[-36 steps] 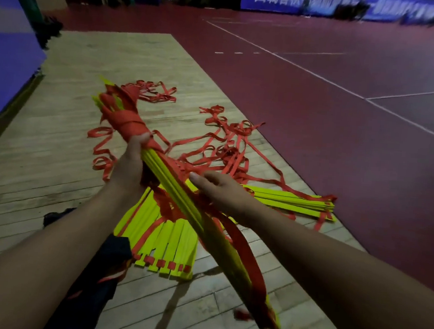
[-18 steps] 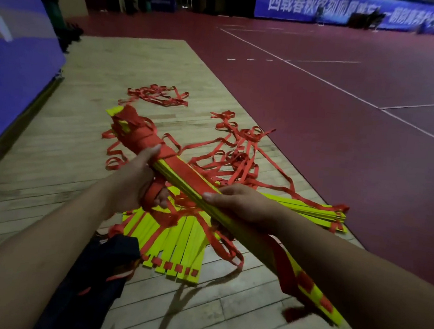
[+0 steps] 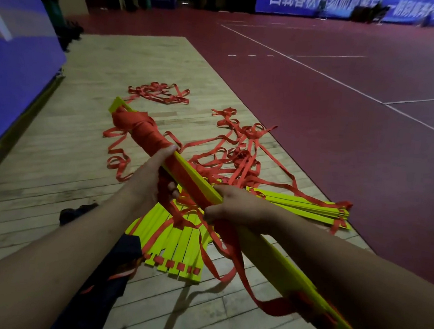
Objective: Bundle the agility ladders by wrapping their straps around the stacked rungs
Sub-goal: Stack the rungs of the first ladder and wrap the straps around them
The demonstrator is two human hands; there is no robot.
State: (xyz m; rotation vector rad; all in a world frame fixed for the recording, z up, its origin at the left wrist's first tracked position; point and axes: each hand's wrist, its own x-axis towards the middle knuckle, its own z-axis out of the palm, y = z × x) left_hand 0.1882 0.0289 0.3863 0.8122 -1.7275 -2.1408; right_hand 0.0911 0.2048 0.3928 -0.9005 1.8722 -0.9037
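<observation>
Diagonally, both hands [image 3: 154, 182] [image 3: 235, 210] grip the stacked rungs [image 3: 191, 180] between them.

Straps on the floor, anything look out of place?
Yes: loose straps lie in a tangle on the floor, and the held bundle is wrapped only at its far end.

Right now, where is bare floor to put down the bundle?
Bare pale wooden planks lie between the blue wall pad and the loose red straps; the dark red court is bare too. Crowded: straps, fanned yellow rungs.
</observation>
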